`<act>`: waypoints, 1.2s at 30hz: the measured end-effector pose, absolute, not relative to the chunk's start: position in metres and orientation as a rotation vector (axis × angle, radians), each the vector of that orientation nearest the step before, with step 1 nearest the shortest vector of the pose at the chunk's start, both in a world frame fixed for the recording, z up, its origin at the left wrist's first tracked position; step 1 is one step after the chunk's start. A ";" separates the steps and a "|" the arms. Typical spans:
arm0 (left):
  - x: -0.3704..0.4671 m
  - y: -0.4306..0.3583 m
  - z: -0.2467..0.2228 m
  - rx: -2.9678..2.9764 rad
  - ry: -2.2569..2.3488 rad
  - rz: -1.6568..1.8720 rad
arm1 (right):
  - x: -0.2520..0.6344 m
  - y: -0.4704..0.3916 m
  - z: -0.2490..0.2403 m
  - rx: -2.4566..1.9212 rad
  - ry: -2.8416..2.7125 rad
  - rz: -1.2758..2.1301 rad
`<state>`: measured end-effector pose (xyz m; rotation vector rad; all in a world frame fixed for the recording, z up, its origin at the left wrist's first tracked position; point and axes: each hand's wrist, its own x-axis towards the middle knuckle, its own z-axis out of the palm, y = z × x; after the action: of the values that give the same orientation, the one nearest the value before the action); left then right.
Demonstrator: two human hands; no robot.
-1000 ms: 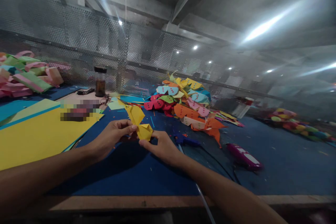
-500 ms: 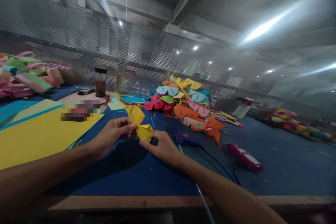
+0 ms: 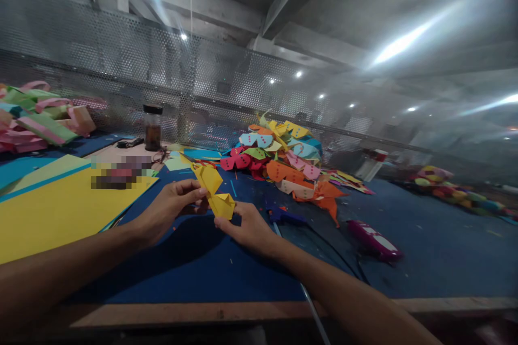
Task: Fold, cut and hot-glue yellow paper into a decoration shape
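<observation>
Yellow paper [image 3: 224, 205] pinched (left hand [image 3: 172, 206], right hand [image 3: 250, 227] facing).

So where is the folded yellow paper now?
The folded yellow paper is left of centre in the head view, held between left hand and right hand.

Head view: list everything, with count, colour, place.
Folded paper: one, yellow, between the hands
Paper heap: one, multicoloured, beyond the hands
Large sheets: several, mostly yellow, left
Paper pieces: many, pink and green mainly, far left
Pixelated item: one, dark and reddish, on the sheets
Jar: one, clear, back left
Corded tool: one, blue, beyond the right hand
Device: one, purple and white, right
Rod: one, clear, over the front edge
Far pile: one, multicoloured, far right
Tabletop: one, blue, below the hands
Perforated screen: one, grey, behind table
Lights: several, white, overhead
Left hand: one, bare, holding folded paper
Right hand: one, bare, holding folded paper
</observation>
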<state>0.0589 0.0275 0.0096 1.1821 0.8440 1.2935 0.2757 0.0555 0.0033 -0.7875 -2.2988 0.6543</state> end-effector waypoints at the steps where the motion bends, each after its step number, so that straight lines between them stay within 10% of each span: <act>1: 0.059 0.028 0.009 1.182 0.839 1.294 | 0.276 0.055 0.003 -0.794 -2.305 0.642; 36: 0.062 0.027 0.008 1.388 0.843 1.207 | 0.278 0.051 0.010 -0.797 -2.344 0.567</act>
<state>0.0619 0.0269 0.0077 1.3879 0.8428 1.2071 0.2778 0.0511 0.0099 -0.7974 -2.3440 0.5670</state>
